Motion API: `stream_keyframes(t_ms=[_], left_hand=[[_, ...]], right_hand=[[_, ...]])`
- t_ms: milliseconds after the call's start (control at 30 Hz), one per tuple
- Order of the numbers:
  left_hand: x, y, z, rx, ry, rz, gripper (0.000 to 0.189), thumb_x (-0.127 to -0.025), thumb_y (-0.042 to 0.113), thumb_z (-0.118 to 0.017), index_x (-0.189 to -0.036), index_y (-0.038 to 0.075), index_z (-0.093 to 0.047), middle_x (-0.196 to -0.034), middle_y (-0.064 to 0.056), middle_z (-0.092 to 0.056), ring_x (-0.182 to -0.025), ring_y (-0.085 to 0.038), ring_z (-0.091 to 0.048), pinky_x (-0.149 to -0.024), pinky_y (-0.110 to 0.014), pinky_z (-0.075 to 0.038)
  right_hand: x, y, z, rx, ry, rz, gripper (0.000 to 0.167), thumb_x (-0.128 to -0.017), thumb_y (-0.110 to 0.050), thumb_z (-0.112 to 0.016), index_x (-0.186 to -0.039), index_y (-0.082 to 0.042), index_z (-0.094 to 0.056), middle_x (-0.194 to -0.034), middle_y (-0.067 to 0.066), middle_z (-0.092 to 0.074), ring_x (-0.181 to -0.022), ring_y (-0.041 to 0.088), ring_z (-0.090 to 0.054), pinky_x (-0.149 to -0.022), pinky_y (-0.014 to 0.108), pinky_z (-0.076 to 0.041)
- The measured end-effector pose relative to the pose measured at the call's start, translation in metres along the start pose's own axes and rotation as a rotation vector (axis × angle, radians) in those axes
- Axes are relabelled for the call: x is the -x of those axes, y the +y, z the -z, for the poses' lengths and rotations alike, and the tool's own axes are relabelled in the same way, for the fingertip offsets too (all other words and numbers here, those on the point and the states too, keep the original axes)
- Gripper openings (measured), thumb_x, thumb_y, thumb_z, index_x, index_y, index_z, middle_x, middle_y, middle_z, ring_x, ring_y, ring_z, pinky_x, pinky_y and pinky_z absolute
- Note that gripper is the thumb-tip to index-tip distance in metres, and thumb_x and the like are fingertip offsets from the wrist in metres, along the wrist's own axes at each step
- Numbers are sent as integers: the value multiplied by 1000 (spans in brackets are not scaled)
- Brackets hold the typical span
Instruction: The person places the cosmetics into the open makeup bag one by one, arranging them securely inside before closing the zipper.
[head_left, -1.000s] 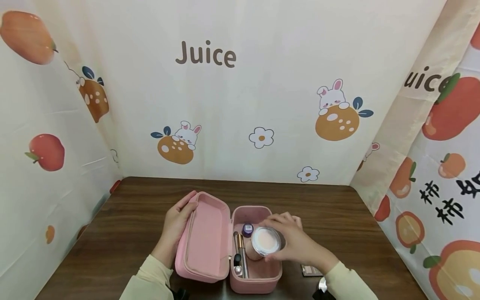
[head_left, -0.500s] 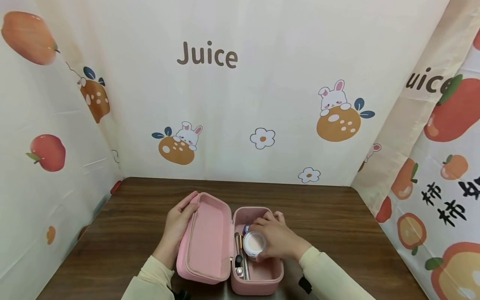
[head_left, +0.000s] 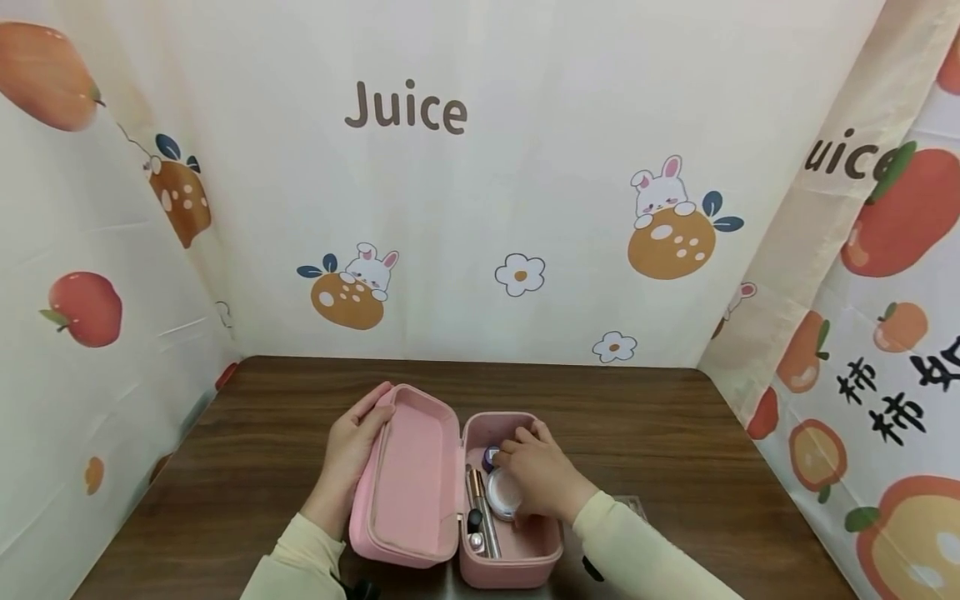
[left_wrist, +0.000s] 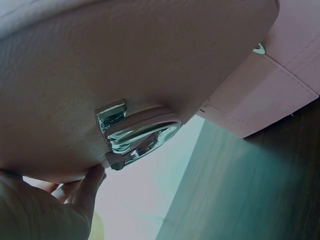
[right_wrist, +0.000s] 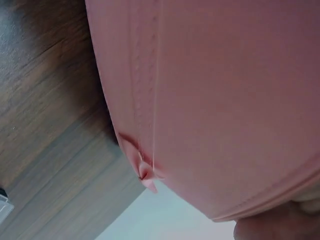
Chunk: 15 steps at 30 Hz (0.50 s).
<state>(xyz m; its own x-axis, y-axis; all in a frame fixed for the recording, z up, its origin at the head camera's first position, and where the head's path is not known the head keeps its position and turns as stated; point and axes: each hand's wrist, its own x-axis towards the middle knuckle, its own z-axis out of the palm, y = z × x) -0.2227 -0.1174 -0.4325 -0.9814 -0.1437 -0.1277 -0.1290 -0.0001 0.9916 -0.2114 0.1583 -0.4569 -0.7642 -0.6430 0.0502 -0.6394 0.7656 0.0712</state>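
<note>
A pink cosmetic case stands open, its lid (head_left: 416, 492) swung to the left of its box (head_left: 510, 573). My left hand (head_left: 348, 450) grips the lid's outer edge, thumb over the rim. In the left wrist view a shiny metal clasp (left_wrist: 142, 132) hangs near the thumb. My right hand (head_left: 546, 477) reaches down into the box and holds a round powder compact (head_left: 502, 495) by its right side, partly covering it. Left of the compact lie slim makeup tubes (head_left: 487, 525) and a brush; a small purple-lidded jar (head_left: 491, 457) sits behind. In the right wrist view the box's outer wall (right_wrist: 225, 100) hides most of the hand.
A flat clear-edged item (head_left: 632, 505) lies on the wooden table (head_left: 622, 417) right of the case, half behind the right sleeve. A pink bow (right_wrist: 142, 165) decorates the box's outer side. A printed curtain (head_left: 450, 208) encloses the table's back and sides.
My right hand has moved left and down with the powder compact, from above the box's right part to inside it beside the tubes. My left hand stays on the lid.
</note>
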Motion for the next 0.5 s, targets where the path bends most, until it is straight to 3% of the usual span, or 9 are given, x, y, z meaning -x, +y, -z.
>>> stream_keyframes(t_ms=[200, 500], left_hand=[[1, 2, 0, 4, -10, 3, 47, -95, 23, -62, -141, 14, -56, -144, -4, -54, -103, 8, -55, -84, -10, -46], [3, 3, 1, -8, -9, 4, 47, -96, 25, -62, -141, 15, -55, -145, -4, -53, -101, 12, -53, -83, -8, -44]], right_hand=[[1, -2, -1, 24, 77, 3, 42, -58, -24, -93, -94, -16, -72, -92, -3, -71, -89, 18, -48, -101, 53, -33], [0, -2, -3, 27, 79, -5, 45, -52, -29, -95, -89, -17, -71, -87, -4, -70, -85, 17, -45, -95, 51, -34]])
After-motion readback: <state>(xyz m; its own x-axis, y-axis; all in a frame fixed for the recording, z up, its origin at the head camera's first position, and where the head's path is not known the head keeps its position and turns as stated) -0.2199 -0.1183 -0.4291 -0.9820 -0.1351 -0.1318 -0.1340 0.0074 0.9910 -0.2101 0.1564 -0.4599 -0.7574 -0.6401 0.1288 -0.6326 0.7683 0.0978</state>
